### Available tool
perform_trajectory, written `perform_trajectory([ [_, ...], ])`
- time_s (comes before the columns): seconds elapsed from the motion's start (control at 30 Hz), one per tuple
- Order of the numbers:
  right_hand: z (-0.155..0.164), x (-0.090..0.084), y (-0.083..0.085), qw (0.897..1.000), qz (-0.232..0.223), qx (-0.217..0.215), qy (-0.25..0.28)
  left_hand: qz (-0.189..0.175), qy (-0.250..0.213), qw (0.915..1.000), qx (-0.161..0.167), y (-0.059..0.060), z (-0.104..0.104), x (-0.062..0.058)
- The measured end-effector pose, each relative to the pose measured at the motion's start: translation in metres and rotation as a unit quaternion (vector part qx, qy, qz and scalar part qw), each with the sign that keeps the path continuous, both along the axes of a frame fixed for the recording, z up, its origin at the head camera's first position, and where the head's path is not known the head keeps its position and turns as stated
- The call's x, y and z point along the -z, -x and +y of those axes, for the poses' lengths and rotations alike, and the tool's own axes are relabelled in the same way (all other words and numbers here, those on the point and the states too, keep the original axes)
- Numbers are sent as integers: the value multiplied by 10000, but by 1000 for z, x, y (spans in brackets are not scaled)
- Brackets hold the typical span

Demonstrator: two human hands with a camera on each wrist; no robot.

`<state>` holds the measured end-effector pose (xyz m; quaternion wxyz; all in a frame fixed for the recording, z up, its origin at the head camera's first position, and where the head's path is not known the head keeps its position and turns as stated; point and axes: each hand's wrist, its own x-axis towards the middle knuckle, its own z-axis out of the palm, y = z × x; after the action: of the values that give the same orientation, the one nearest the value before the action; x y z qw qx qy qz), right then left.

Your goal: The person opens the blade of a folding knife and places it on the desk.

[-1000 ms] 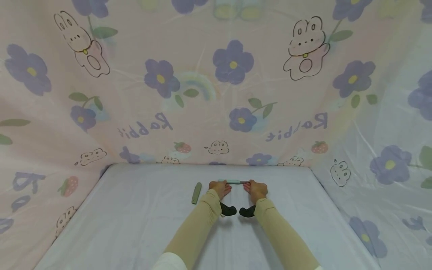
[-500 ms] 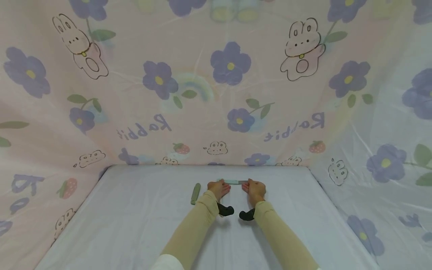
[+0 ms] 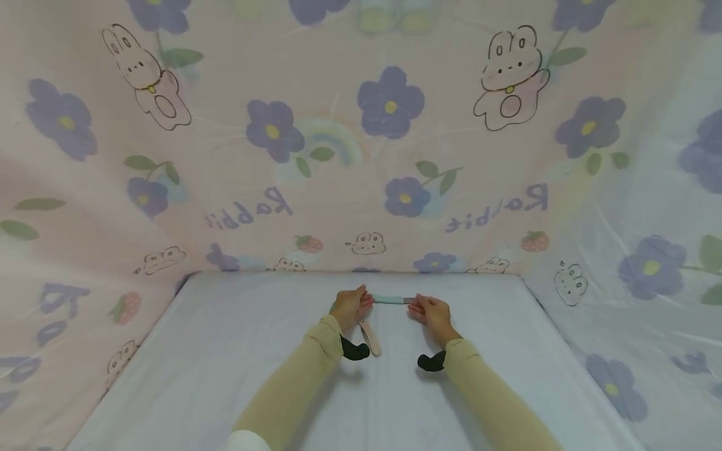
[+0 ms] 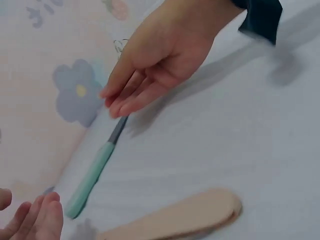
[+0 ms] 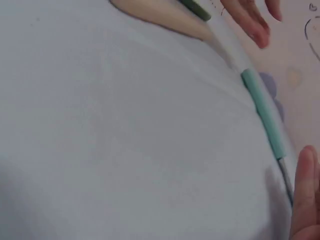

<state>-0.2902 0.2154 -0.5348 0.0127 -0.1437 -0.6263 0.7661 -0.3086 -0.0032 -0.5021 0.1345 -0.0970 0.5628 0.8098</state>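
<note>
A knife with a teal handle (image 3: 389, 299) and a short grey blade lies crosswise near the table's back edge. My left hand (image 3: 348, 307) is at its handle end; in the right wrist view those fingers (image 5: 252, 25) stand clear of the handle. At the blade end is my right hand (image 3: 433, 314), its fingers loosely extended over the tip in the left wrist view, apparently without a grip. A beige slotted handle (image 4: 185, 215), like a folded knife, lies nearer me beside the left wrist. Behind the left hand, a dark green handle (image 5: 196, 9) is mostly hidden.
The pale sheet-covered table (image 3: 225, 376) meets a hanging curtain (image 3: 327, 207) printed with rabbits and flowers at the back and sides. Black wrist mounts (image 3: 354, 349) jut inward below both hands.
Both hands have eased from the knife, and the forearms have spread apart. My left hand shifted left, uncovering the beige handle and covering most of the green one. The head view moved slightly.
</note>
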Motion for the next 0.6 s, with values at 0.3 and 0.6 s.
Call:
perform_trajectory([
  [0.3,8,-23,-20,9967,286,-660,-375,377,367,9983,246,-25,-48,-3],
  [0.6,-20,-23,-43,9848,217,-1371,-1042,673,704,9942,454,-72,-55,-1],
])
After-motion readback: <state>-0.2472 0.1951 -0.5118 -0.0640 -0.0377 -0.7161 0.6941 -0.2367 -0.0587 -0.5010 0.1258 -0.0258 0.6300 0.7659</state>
